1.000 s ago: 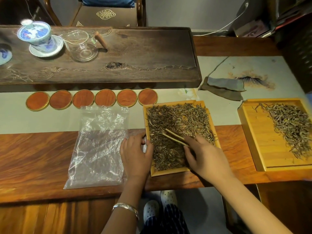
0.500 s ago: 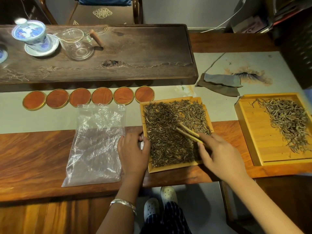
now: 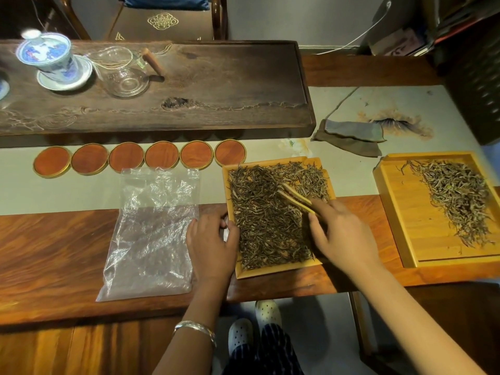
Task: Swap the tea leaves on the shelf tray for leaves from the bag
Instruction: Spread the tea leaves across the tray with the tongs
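Observation:
A small bamboo tray (image 3: 270, 272) lies in front of me, covered with dark tea leaves (image 3: 265, 223). My left hand (image 3: 211, 244) grips its left rim. My right hand (image 3: 341, 234) holds bamboo tongs (image 3: 295, 198), whose tips rest in the leaves near the tray's upper right. An empty clear plastic bag (image 3: 151, 231) lies flat to the left of the tray. To the right, a larger bamboo tray (image 3: 405, 228) carries a looser heap of paler tea leaves (image 3: 460, 201) on its right half.
A dark carved tea board (image 3: 216, 85) at the back bears a blue-and-white lidded cup (image 3: 48, 55) and a glass pitcher (image 3: 124, 74). Several round wooden coasters (image 3: 140, 159) line up before it. A folded grey cloth (image 3: 351, 136) lies at the back right.
My right hand has carried the tongs from the tray's middle toward its upper right, spreading the leaves. My left hand has stayed on the tray's left rim.

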Motion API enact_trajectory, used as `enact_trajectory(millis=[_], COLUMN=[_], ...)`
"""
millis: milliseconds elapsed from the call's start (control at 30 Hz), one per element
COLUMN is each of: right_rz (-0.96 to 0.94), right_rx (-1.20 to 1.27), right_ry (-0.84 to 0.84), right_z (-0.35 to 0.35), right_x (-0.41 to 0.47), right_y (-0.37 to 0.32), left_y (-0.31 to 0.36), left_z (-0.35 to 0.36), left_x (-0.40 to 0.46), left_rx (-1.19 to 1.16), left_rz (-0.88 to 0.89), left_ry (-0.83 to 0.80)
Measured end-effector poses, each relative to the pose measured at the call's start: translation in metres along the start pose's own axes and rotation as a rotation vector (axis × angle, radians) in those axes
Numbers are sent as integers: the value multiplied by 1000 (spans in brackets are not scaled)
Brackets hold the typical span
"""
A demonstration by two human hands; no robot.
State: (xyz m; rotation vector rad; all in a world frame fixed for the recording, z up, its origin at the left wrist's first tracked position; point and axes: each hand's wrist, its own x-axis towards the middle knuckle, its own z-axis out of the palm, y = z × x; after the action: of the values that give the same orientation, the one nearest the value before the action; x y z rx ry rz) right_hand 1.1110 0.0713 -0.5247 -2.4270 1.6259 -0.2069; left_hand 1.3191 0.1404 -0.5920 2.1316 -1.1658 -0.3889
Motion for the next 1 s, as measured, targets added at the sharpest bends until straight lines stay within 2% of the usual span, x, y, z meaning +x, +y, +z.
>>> enact_trajectory(millis=[100, 300, 467, 633, 800, 1000], right_rz=[-31, 27, -49, 20, 110, 109], right_rx=[-25, -37, -39, -24, -16, -17], right_ry=[-25, -4, -43, -30, 80, 50], right_z=[3, 0, 6, 4, -5, -2], right_x=[9, 5, 13, 8, 1, -2], right_y=[-9, -2, -11, -5, 13, 13], left_y=[0, -2, 1, -1, -1, -2], left_z=[1, 0, -1, 1, 0, 0], left_x=[0, -1, 0, 0, 0, 0], left_rx=[-1, -1, -17, -10, -13, -12], left_rz=[4, 4, 0, 20, 13, 0], left_ry=[0, -1, 11, 0, 2, -2])
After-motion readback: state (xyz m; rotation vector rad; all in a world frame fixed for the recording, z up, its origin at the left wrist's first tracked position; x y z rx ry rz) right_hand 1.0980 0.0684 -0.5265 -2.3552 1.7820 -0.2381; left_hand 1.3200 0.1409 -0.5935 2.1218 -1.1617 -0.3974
